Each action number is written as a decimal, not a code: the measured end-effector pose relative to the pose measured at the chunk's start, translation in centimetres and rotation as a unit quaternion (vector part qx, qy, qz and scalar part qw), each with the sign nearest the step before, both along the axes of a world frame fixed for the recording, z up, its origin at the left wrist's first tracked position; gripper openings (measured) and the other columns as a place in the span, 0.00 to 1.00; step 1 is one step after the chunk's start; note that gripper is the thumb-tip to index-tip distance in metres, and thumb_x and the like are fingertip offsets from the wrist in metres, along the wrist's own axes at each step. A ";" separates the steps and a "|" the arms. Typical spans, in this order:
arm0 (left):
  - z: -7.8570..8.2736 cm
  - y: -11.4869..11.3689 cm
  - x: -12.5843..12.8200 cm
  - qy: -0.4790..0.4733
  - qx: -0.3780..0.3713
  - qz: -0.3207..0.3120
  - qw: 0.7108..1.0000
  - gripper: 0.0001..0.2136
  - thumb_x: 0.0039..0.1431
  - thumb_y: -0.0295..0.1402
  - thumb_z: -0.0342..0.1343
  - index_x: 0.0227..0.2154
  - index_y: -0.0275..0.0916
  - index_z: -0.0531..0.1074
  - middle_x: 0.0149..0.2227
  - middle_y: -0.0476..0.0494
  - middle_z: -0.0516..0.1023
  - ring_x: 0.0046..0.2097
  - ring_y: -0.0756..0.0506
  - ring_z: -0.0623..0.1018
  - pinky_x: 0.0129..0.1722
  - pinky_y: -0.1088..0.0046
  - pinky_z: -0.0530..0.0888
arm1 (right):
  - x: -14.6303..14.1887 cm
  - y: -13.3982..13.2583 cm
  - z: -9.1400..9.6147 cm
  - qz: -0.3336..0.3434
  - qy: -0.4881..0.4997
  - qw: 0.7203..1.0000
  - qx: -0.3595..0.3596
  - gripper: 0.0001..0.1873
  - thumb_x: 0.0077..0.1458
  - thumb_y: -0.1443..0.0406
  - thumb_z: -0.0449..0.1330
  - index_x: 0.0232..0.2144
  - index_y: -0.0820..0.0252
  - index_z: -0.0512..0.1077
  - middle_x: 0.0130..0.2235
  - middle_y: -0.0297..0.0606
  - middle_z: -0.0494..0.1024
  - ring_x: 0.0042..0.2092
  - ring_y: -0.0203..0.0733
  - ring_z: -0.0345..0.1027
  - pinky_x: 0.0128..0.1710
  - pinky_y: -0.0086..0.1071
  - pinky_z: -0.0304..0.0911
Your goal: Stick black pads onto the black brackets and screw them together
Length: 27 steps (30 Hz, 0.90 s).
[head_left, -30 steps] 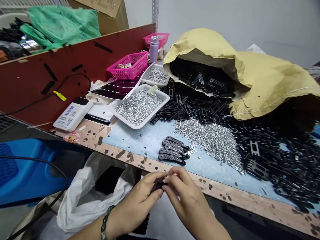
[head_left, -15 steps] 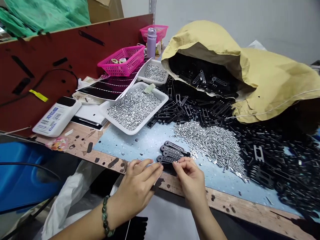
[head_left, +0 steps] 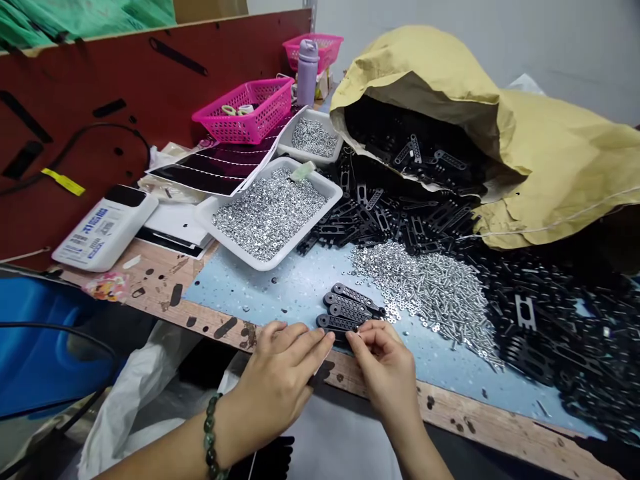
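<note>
My left hand (head_left: 287, 363), with a beaded bracelet on its wrist, lies at the table's front edge with fingers extended together and the thumb mostly hidden. Its fingertips are on a dark plastic link (head_left: 342, 341), mostly covered, which spans towards my right hand (head_left: 387, 363). There, thumb and forefinger are pinched at the link's other end; whatever small thing is between them is too hidden to name. Just beyond both hands, several black patterned plastic links (head_left: 350, 308) lie side by side in a row on the blue mat (head_left: 280, 293).
Loose screws (head_left: 450, 300) and small nuts (head_left: 383, 263) are heaped right of the row. A white tray (head_left: 267, 263) of nuts stands behind, with a smaller tray (head_left: 285, 148) of screws. Black parts spill from a yellow paper sack (head_left: 425, 53). A pink basket (head_left: 240, 127) and scale (head_left: 103, 227) are left.
The view has shifted slightly. Both hands stay close together at the row's near side, with the left fingers a little further extended; the links keep their arrangement.
</note>
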<state>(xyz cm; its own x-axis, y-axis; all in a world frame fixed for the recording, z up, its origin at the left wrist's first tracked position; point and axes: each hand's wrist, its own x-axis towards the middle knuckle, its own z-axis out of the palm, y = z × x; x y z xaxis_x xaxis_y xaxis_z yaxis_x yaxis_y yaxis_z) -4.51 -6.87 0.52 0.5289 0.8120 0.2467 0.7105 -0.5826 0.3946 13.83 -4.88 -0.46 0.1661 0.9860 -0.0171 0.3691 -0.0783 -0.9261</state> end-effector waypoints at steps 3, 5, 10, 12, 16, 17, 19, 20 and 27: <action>0.1 0.3 0.3 0.006 -0.008 0.006 1.000 0.26 0.51 0.21 0.50 0.55 0.37 0.65 0.48 0.43 0.75 0.48 0.41 0.69 0.51 0.59 0.53 | 0.3 0.1 0.1 0.014 -0.006 1.000 -0.011 0.15 0.49 0.57 0.62 0.17 0.60 0.70 0.32 0.40 0.69 0.29 0.38 0.65 0.25 0.30 0.63; 0.1 0.4 0.3 0.001 -0.006 0.006 1.000 0.26 0.51 0.21 0.49 0.55 0.38 0.65 0.48 0.43 0.75 0.48 0.41 0.69 0.50 0.60 0.53 | 0.5 0.2 0.0 0.019 0.012 0.999 -0.027 0.16 0.50 0.57 0.61 0.17 0.60 0.70 0.33 0.41 0.69 0.29 0.38 0.65 0.25 0.30 0.63; -0.1 0.3 0.0 -0.022 0.003 0.001 1.000 0.26 0.49 0.20 0.48 0.54 0.38 0.66 0.50 0.43 0.75 0.50 0.42 0.69 0.51 0.61 0.52 | 0.7 0.3 -0.3 0.027 0.046 0.997 -0.054 0.16 0.51 0.57 0.61 0.18 0.60 0.68 0.34 0.40 0.67 0.29 0.38 0.65 0.22 0.29 0.62; -0.2 0.1 0.0 -0.030 -0.004 0.008 0.999 0.26 0.50 0.20 0.49 0.54 0.38 0.66 0.50 0.44 0.74 0.50 0.42 0.69 0.51 0.61 0.53 | 0.7 0.3 -0.1 0.034 0.035 0.997 -0.055 0.16 0.51 0.57 0.60 0.18 0.60 0.68 0.33 0.40 0.67 0.29 0.38 0.65 0.21 0.28 0.62; -0.5 -0.1 0.4 -0.036 -0.025 0.030 0.999 0.25 0.54 0.21 0.48 0.56 0.39 0.64 0.49 0.43 0.74 0.49 0.42 0.70 0.52 0.59 0.53 | 0.6 0.2 0.2 0.051 0.009 0.997 -0.055 0.15 0.53 0.58 0.58 0.19 0.60 0.67 0.34 0.40 0.67 0.29 0.38 0.65 0.22 0.29 0.62; -0.5 -0.1 0.5 -0.033 -0.028 0.033 0.999 0.25 0.55 0.21 0.48 0.57 0.39 0.63 0.49 0.43 0.74 0.49 0.42 0.70 0.52 0.58 0.53 | 0.6 0.2 0.3 0.054 0.002 0.997 -0.052 0.15 0.54 0.58 0.58 0.19 0.59 0.67 0.34 0.40 0.67 0.29 0.37 0.65 0.22 0.29 0.63; -0.7 -0.2 0.8 -0.023 -0.027 0.042 0.999 0.25 0.55 0.22 0.49 0.58 0.40 0.62 0.48 0.43 0.75 0.48 0.42 0.70 0.53 0.58 0.52 | 0.5 0.2 0.2 0.065 -0.026 0.997 -0.037 0.15 0.55 0.59 0.56 0.20 0.59 0.66 0.34 0.40 0.67 0.29 0.37 0.66 0.24 0.29 0.64; -0.8 -0.3 0.9 -0.018 -0.023 0.045 0.999 0.25 0.56 0.23 0.50 0.58 0.40 0.63 0.48 0.43 0.75 0.48 0.42 0.70 0.53 0.58 0.52 | 0.5 0.3 0.1 0.071 -0.050 0.996 -0.021 0.15 0.56 0.60 0.56 0.20 0.59 0.66 0.34 0.40 0.67 0.29 0.37 0.66 0.25 0.29 0.64; -0.3 0.0 0.6 -0.014 -0.037 0.041 0.998 0.23 0.57 0.24 0.49 0.56 0.40 0.64 0.49 0.42 0.73 0.50 0.40 0.67 0.53 0.55 0.51 | 1.7 0.8 0.7 0.127 -0.386 0.911 0.066 0.19 0.58 0.54 0.55 0.20 0.57 0.59 0.25 0.33 0.63 0.22 0.36 0.60 0.18 0.29 0.56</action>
<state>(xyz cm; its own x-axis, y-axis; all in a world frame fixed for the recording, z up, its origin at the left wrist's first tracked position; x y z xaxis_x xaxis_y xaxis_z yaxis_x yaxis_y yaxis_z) -3.88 -6.87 0.24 0.4542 0.8685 0.1985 0.7420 -0.4921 0.4552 15.49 -4.13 0.21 -0.1565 0.9791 0.1302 0.9052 0.1949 -0.3776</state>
